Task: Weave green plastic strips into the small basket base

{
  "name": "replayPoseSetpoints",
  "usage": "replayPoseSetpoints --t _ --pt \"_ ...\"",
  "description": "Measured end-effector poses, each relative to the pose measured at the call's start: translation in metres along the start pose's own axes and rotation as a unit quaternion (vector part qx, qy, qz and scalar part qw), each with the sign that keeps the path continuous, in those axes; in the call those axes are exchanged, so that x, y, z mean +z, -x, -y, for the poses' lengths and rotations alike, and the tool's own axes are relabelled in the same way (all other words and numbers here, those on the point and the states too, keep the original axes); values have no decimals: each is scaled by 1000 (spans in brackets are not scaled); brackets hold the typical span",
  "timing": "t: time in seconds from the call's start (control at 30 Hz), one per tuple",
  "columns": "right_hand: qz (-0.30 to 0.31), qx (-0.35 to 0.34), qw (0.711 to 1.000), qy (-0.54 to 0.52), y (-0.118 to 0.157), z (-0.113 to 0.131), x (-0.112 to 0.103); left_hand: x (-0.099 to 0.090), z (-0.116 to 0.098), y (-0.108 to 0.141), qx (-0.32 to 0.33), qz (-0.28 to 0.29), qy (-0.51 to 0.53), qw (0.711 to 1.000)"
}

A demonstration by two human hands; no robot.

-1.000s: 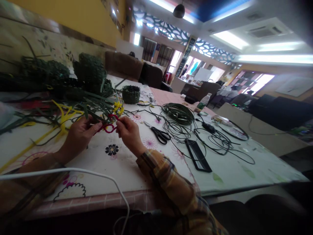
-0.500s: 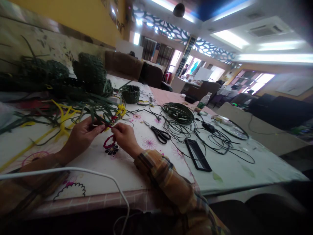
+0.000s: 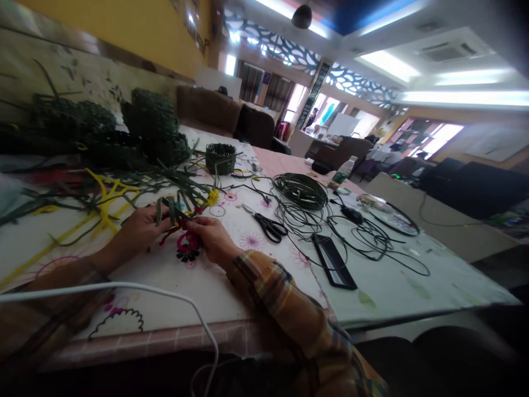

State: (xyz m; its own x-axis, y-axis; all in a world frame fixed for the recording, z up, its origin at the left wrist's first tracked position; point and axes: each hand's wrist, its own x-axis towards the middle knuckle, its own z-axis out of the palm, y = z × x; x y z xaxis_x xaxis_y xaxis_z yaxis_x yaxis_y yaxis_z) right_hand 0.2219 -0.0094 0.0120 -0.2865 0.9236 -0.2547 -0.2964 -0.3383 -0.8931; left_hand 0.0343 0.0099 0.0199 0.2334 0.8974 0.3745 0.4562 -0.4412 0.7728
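Observation:
My left hand [image 3: 142, 231] is closed on a bundle of dark green strips [image 3: 182, 184] with yellow and red pieces among them. Right beside it, my right hand [image 3: 212, 237] pinches the red part of the same bundle. A red cord end [image 3: 165, 237] hangs below, between the hands. Behind my right fingers a pink-red loop pattern or cord [image 3: 187, 241] shows over a black flower print [image 3: 188, 254] on the white tablecloth. A yellow flower-like piece [image 3: 213, 197] sits at the right end of the strips.
Black scissors [image 3: 270, 227], a green coil [image 3: 301, 191] and a black tray [image 3: 334, 262] lie to the right, with a bottle [image 3: 344, 170] behind. Woven green baskets [image 3: 221, 159] stand at the back. A white cable [image 3: 157, 288] crosses the front left.
The strips have turned in my hands, and some now stand over my left fingers. A red end now hangs down. The yellow flower piece has shifted right and slightly down.

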Motion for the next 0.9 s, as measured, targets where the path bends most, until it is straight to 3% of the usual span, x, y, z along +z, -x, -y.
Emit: replayPoseSetpoints --t 0.17,0.27,0.4,0.5,0.6,0.67,0.77,0.9 --pt "87 41 994 42 6 0 -11 2 -4 3 -53 -10 65 996" --pt "73 42 991 106 14 2 -20 6 1 5 -93 -27 73 993" --pt "26 -55 991 123 21 7 -30 8 0 6 -92 -38 21 995" --pt "79 -123 985 86 24 11 -32 6 -8 7 -101 -32 -7 994" --pt "124 -172 969 126 27 11 -31 5 -14 7 -95 -34 -40 994" --pt "97 -227 948 203 29 10 -31 5 -13 8 -87 -44 -55 994" --pt "8 -309 901 304 29 6 -31 7 -8 11 -88 -37 -22 995" --pt "-94 -398 846 342 27 -1 -31 9 -4 14 -73 -25 14 997"
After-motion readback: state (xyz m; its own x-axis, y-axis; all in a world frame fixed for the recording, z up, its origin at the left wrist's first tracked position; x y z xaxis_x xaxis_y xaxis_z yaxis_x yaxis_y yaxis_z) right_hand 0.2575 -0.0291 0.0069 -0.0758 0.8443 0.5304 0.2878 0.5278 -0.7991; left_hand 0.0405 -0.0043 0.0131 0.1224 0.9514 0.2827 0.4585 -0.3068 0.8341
